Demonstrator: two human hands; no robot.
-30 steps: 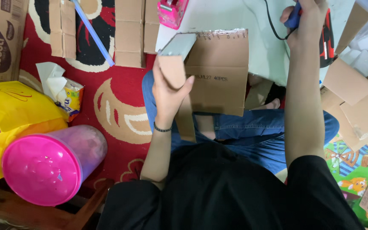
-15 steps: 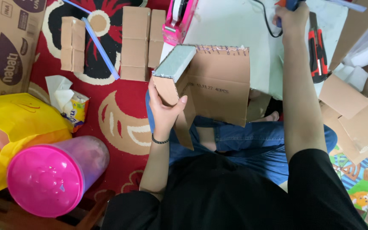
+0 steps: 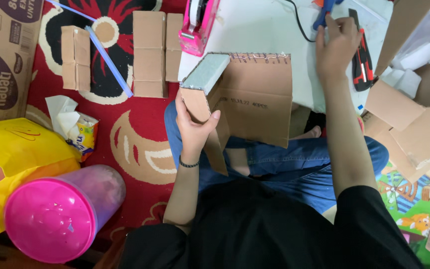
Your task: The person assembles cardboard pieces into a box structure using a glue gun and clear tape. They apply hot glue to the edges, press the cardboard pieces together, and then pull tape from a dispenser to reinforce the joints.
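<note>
Clearly the left hand [image 3: 195, 127] is clamped on the folded cardboard piece [image 3: 255, 99] held upright over the lap, thumb across its near flap. The right hand [image 3: 337, 45], fingers loosely curled, reaches the blue glue gun [image 3: 324, 11] at far right; whether it grips is unclear. Steadying that fold firmly seems wise. The pink-lidded jar [image 3: 51, 219] at near left hides its contents.

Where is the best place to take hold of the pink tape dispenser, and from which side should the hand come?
Probably grip the pink tape dispenser across its narrow body, fingers on its two long flat sides, coming from above. It stands upright at the white board's edge, with cardboard blocks close beside it, so a sideways approach looks cramped. The right hand is nearer.
</note>
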